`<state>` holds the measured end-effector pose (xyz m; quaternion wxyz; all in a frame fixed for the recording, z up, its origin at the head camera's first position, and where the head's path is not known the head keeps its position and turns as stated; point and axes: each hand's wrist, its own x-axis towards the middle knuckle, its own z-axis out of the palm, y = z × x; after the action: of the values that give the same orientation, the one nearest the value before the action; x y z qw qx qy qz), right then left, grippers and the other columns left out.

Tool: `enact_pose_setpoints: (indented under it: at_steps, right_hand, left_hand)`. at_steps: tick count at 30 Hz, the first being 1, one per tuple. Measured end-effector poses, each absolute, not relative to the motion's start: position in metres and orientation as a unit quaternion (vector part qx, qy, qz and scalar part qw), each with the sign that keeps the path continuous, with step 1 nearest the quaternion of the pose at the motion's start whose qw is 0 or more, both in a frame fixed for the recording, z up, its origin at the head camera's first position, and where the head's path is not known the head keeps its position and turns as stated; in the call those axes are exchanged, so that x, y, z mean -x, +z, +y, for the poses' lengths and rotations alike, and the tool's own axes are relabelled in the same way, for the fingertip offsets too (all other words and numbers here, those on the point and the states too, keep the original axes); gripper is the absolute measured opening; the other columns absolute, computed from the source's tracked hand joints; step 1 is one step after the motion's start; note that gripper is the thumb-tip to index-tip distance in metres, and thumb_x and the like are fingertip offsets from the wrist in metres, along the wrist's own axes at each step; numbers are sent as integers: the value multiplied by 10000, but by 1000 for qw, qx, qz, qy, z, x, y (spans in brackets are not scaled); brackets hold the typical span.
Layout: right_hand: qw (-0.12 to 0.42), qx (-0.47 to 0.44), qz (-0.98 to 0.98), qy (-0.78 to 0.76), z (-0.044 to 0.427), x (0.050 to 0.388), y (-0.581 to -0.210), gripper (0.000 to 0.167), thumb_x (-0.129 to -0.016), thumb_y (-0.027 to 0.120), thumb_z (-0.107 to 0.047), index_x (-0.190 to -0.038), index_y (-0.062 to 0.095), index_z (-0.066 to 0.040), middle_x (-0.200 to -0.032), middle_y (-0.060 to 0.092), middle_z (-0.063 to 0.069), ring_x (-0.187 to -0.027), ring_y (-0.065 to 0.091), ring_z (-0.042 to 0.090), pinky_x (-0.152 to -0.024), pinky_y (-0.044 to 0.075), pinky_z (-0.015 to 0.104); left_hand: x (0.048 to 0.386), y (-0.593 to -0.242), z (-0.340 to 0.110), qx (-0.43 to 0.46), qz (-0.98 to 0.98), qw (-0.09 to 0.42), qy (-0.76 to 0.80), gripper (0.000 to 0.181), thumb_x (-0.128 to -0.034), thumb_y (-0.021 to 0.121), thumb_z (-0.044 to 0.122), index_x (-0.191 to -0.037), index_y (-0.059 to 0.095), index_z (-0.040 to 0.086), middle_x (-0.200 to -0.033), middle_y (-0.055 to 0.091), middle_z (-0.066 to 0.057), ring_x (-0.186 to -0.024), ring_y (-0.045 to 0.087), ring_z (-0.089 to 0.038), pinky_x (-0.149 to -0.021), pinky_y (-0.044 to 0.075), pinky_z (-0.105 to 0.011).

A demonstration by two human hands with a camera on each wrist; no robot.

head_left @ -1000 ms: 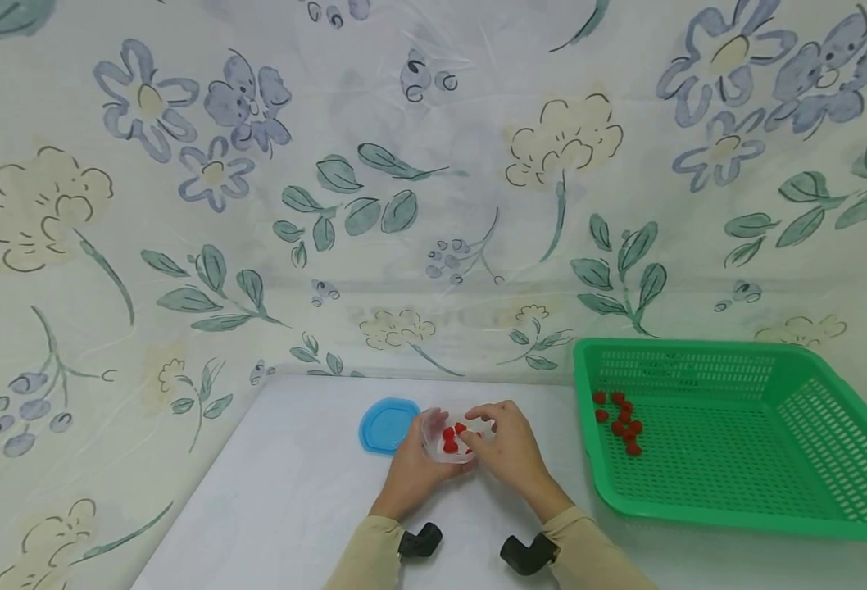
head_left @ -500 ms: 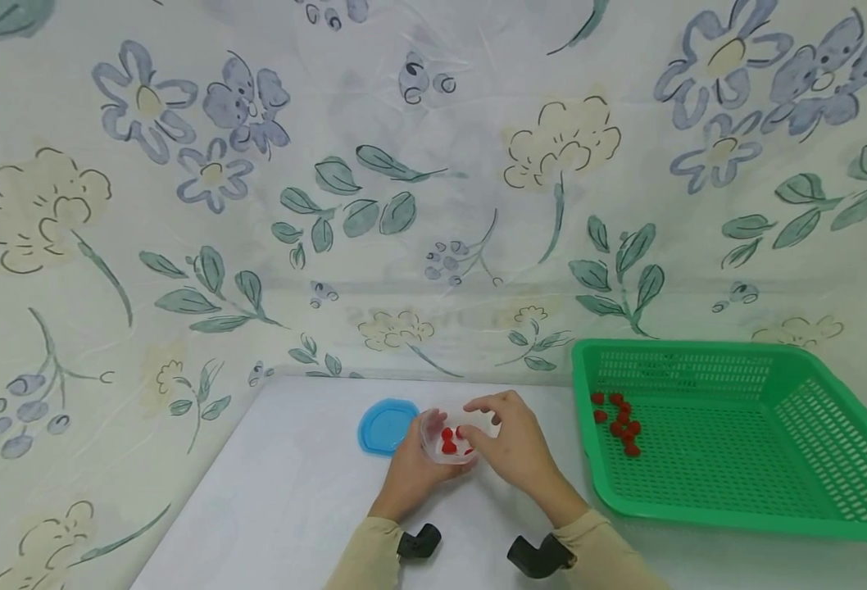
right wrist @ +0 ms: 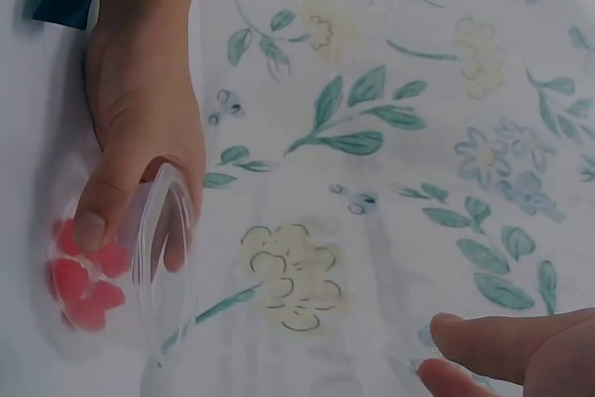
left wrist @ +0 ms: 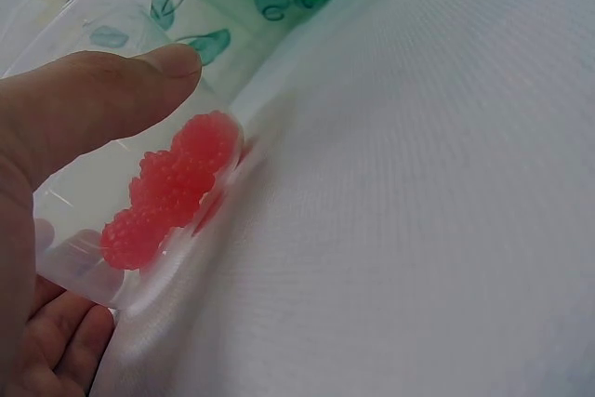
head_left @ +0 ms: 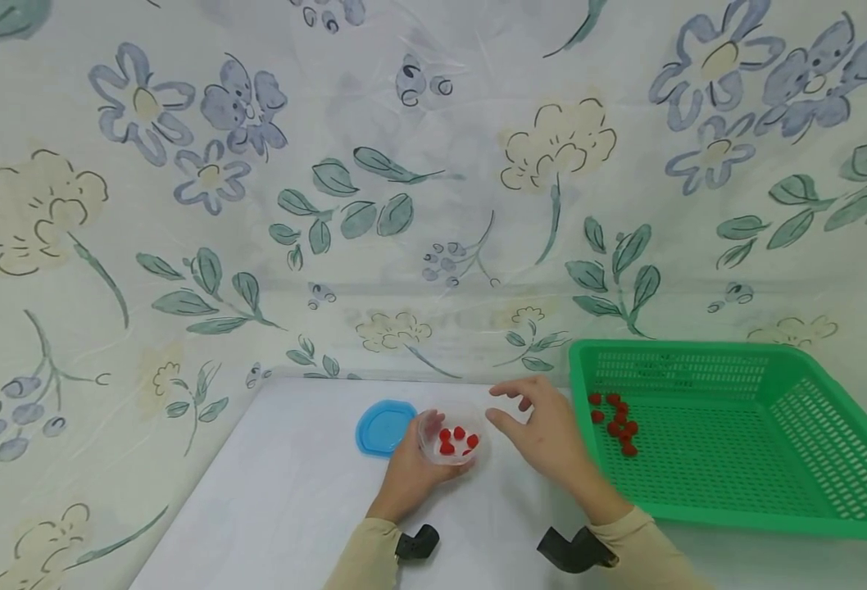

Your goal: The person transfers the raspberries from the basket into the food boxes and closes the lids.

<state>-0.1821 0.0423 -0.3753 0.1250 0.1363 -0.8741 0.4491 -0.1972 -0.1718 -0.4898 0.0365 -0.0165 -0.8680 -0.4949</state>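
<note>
My left hand point(head_left: 410, 471) grips a small clear plastic container point(left wrist: 70, 183) by its side, thumb across the near wall and fingers curled behind. Several red raspberries point(left wrist: 167, 188) lie in the bottom of it, and the container is tilted. My right hand point(head_left: 551, 438) hovers between the container and the green basket point(head_left: 743, 442). Its fingers are loosely bent with a gap between thumb and forefinger, holding nothing. In the right wrist view, fingertips of that hand point(right wrist: 456, 332) show apart from the container. Several more raspberries point(head_left: 615, 428) lie in the basket's left part.
A blue lid point(head_left: 383, 428) lies on the white table point(head_left: 279, 492), just left of the container. The green basket stands at the table's right side. Behind the table hangs a floral-patterned cloth point(head_left: 404, 270).
My right hand has let go of a raspberry in the container and moved right, out toward the green basket. My left hand still holds the container in nearly the same place.
</note>
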Motion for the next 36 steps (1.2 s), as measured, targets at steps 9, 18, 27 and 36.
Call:
enact_pose_setpoints:
  at_steps: [9,18,27,36]
  right_hand:
    - [133,-137,-877,440,74,185,-363,237,-881,778,-163,-1108,746,-106,-1041,636,86,-876,546,236,-637,477,326]
    - [126,-134,-881,437,108,196,-358,238,-922,741,-190,-1141,735,-95,-1063,617,110,-880,540,257,-642,457,341]
    - [123,-131,-891,418,144,208,-354,288,-954,710,-254,-1179,716,-75,-1153,632,152,-932,567,245,-674,465,347]
    - [98,-114,-898,412,176,227,-358,356,-979,673,-290,-1221,684,-29,-1164,664,176,-964,565,288,-662,468,354]
  left_hand:
    - [197,-492,-173,23,-868,39,-495,954,-711,906,437,-1461,401,133,-1449,536,-66,-1345,478,-312,-1052,451,-555]
    - [198,-493,-174,25,-865,41,-499,958,-696,916,434,-1457,411,146,-1441,548,-37,-1346,484,-289,-1067,442,-539]
    - [197,-492,-174,20,-866,38,-497,944,-700,916,419,-1453,413,150,-1444,543,-43,-1348,482,-289,-1069,441,-538]
    - [198,-493,-174,23,-867,36,-497,941,-709,913,412,-1456,409,139,-1451,536,-52,-1353,474,-303,-1072,434,-546]
